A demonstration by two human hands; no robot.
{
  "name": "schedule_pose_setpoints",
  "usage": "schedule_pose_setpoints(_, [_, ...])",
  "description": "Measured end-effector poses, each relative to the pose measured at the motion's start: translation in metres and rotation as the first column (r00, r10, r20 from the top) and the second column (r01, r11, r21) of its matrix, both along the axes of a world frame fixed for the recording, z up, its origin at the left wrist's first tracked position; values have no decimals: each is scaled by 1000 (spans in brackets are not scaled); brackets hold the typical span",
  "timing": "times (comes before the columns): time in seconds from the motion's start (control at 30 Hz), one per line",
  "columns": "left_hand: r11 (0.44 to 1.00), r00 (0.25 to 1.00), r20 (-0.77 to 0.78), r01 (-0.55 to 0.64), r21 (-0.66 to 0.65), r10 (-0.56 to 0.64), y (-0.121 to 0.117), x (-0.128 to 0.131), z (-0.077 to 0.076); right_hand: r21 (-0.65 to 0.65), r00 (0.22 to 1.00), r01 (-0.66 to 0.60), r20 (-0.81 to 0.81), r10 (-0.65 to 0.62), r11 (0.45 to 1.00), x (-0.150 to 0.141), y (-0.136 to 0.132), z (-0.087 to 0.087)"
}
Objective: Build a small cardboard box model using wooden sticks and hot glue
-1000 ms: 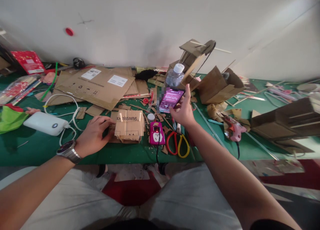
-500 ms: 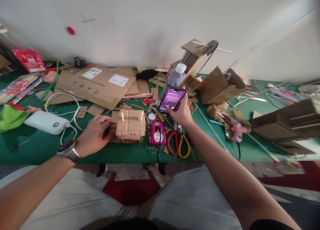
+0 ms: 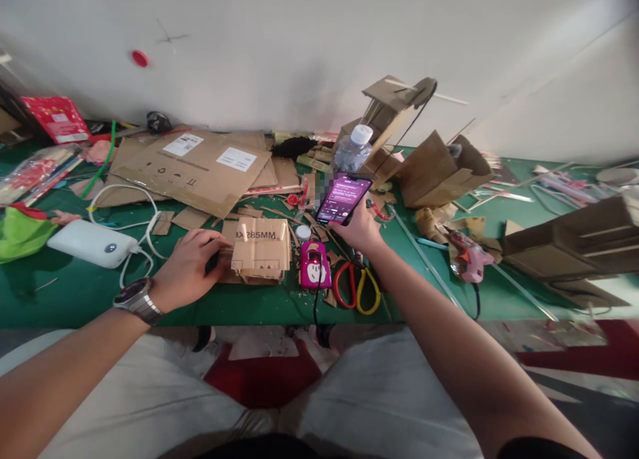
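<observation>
My right hand (image 3: 360, 231) holds a smartphone (image 3: 344, 198) with a lit purple screen above the green table (image 3: 60, 293), fingers wrapped under it. My left hand (image 3: 187, 267), with a wristwatch (image 3: 132, 299) on the wrist, rests against the left side of a small folded cardboard piece (image 3: 261, 249) printed "285MM"; its fingers are curled against the cardboard. A pink gadget (image 3: 314, 265) with a black cord lies just right of the cardboard. Red and yellow scissors (image 3: 357, 288) lie under my right wrist.
A white power bank (image 3: 92, 244) with white cable lies left. Flat cardboard sheets (image 3: 192, 167) lie behind. A water bottle (image 3: 352, 150), cardboard structures (image 3: 434, 169), a pink glue gun (image 3: 466, 259) and a cardboard box (image 3: 574, 243) fill the right side. A green bag (image 3: 20, 236) lies far left.
My right hand has drawn the phone slightly down and toward me, tilting its screen more. My left hand has stayed on the cardboard piece.
</observation>
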State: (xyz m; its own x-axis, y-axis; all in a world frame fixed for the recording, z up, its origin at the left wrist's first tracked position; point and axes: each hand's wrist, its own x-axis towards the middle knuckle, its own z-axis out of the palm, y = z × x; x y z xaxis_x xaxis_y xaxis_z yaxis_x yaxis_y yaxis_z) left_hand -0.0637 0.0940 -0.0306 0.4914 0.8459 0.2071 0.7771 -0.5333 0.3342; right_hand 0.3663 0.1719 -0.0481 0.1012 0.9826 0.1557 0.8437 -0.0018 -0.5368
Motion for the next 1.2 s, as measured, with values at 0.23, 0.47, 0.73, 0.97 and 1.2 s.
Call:
schedule_pose_setpoints(0.23, [999,999,-26,29,42,-28,0,-1,-2,14,1000,-14,13,13,1000,3,1,-5])
schedule_pose_setpoints(0.47, [1000,1000,-5,19,23,-19,0,-1,-1,17,998,-62,9,62,998,12,6,-4])
schedule_pose_setpoints(0.73, [1000,1000,13,15,7,-15,-1,0,1,6,993,-119,-6,119,993,36,20,-2])
schedule_pose_setpoints(0.97, [999,999,-28,29,36,-28,-1,-1,-2,14,992,-126,-15,126,992,43,21,-6])
schedule_pose_setpoints(1.2, [998,999,-49,24,64,-21,-1,1,-2,24,999,-47,-14,47,999,36,20,-15])
